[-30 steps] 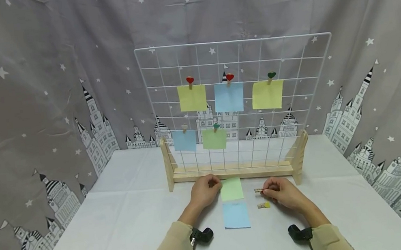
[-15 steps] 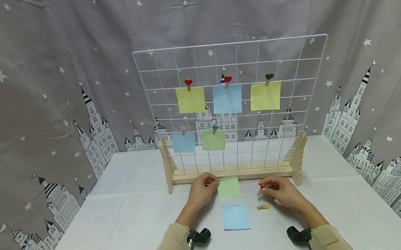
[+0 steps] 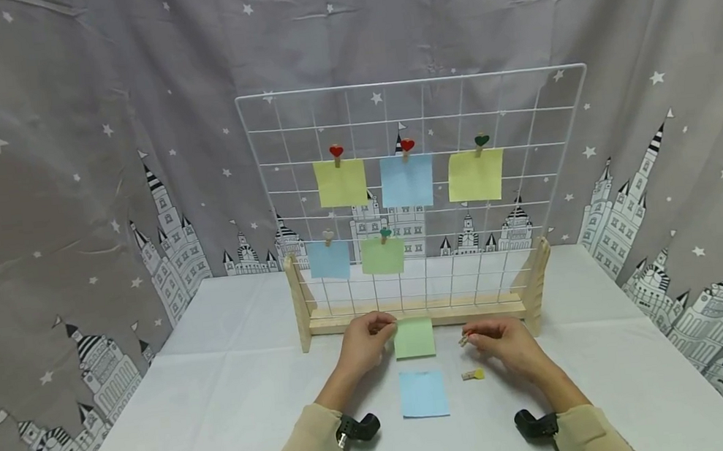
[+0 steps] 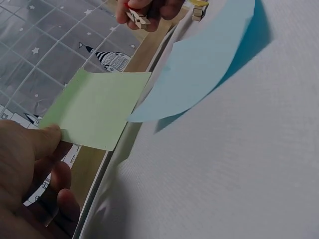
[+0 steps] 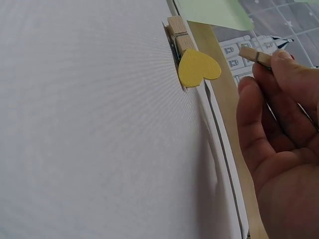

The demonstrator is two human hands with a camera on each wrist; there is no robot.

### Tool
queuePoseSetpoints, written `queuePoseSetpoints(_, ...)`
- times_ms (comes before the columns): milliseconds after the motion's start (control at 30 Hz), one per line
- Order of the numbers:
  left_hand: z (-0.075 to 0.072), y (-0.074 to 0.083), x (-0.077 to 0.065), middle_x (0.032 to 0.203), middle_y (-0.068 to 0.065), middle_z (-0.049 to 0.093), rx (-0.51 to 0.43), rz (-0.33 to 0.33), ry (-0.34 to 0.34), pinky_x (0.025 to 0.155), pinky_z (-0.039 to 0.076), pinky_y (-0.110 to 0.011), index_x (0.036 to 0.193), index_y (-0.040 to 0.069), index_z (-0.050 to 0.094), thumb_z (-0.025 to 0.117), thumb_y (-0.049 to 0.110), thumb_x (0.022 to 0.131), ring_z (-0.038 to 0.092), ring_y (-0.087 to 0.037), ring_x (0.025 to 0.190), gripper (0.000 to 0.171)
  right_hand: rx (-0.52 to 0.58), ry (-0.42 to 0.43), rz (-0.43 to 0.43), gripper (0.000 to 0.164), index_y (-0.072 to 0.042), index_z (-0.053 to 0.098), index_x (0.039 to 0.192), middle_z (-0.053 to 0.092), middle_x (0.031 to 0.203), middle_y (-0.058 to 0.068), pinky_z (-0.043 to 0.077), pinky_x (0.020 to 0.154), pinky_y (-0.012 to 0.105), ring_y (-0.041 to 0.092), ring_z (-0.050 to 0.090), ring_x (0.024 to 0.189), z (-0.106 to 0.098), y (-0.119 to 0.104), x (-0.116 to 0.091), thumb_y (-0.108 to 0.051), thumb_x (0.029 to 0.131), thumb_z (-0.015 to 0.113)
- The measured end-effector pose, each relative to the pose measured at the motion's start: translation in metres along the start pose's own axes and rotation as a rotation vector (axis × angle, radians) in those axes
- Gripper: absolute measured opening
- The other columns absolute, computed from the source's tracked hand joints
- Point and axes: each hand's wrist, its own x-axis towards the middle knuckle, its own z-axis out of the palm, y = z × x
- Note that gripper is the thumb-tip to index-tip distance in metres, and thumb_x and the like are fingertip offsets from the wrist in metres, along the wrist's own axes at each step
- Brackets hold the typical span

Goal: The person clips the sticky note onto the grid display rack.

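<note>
My left hand [image 3: 362, 344] pinches a green paper note [image 4: 99, 107] at its corner between thumb and finger, in front of the rack's wooden base. In my right hand [image 3: 505, 345] a small wooden clothespin [image 5: 255, 56] is pinched between thumb and forefinger; a bit of red shows at its end. Nearer to me a blue note [image 3: 423, 394] lies on the table, its edges curling up in the left wrist view. Beside it, below the right hand, lies a clothespin with a yellow heart [image 5: 199, 68].
Behind the hands stands a white wire grid [image 3: 442, 115] on a wooden stand [image 3: 417, 316]. Clothespins with hearts hold several notes on it, among them a yellow note [image 3: 340, 183] and a lower green note [image 3: 382, 256]. A grey curtain [image 3: 328, 38] hangs behind the white table [image 3: 221, 402].
The right hand has lifted the red clothespin and turned it, shifting slightly left. The left hand now has the green note raised a little. The head view has tilted slightly.
</note>
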Motion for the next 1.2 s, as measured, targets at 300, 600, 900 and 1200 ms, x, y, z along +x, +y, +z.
queuePoseSetpoints(300, -0.001, 0.003, 0.001, 0.090, 0.002, 0.075, 0.020, -0.002, 0.006, 0.074, 0.053, -0.031, 0.099, 0.015, 0.078, 0.073, 0.018, 0.096, 0.065, -0.011, 0.084, 0.006, 0.063, 0.062, 0.043, 0.034, 0.005, 0.067, 0.130, 0.074, 0.121, 0.019, 0.060, 0.082, 0.029, 0.008, 0.068, 0.091, 0.002, -0.004, 0.005, -0.005, 0.098, 0.068)
queuePoseSetpoints(600, -0.001, 0.010, 0.006, 0.093, 0.002, 0.076, 0.014, 0.022, 0.010, 0.078, 0.054, -0.032, 0.101, 0.016, 0.078, 0.073, 0.019, 0.096, 0.066, -0.011, 0.086, 0.008, 0.085, 0.120, 0.036, 0.032, 0.006, 0.069, 0.125, 0.077, 0.113, 0.014, 0.059, 0.082, 0.027, 0.020, 0.071, 0.092, -0.001, -0.014, 0.006, -0.006, 0.095, 0.072)
queuePoseSetpoints(900, -0.001, 0.019, 0.009, 0.091, 0.003, 0.077, 0.030, 0.057, 0.015, 0.084, 0.055, -0.035, 0.100, 0.016, 0.078, 0.073, 0.020, 0.097, 0.067, -0.011, 0.086, 0.007, 0.058, 0.157, 0.009, 0.031, 0.003, 0.073, 0.121, 0.078, 0.111, 0.012, 0.055, 0.083, 0.020, 0.006, 0.070, 0.090, -0.004, -0.026, 0.008, -0.011, 0.093, 0.076)
queuePoseSetpoints(1200, -0.003, 0.025, 0.011, 0.094, 0.002, 0.078, 0.021, 0.076, 0.018, 0.087, 0.055, -0.036, 0.100, 0.015, 0.079, 0.072, 0.019, 0.097, 0.069, -0.011, 0.089, 0.008, 0.028, 0.156, -0.018, 0.029, 0.001, 0.075, 0.118, 0.079, 0.110, 0.010, 0.056, 0.083, 0.018, 0.000, 0.070, 0.093, -0.006, -0.034, 0.013, -0.012, 0.092, 0.078)
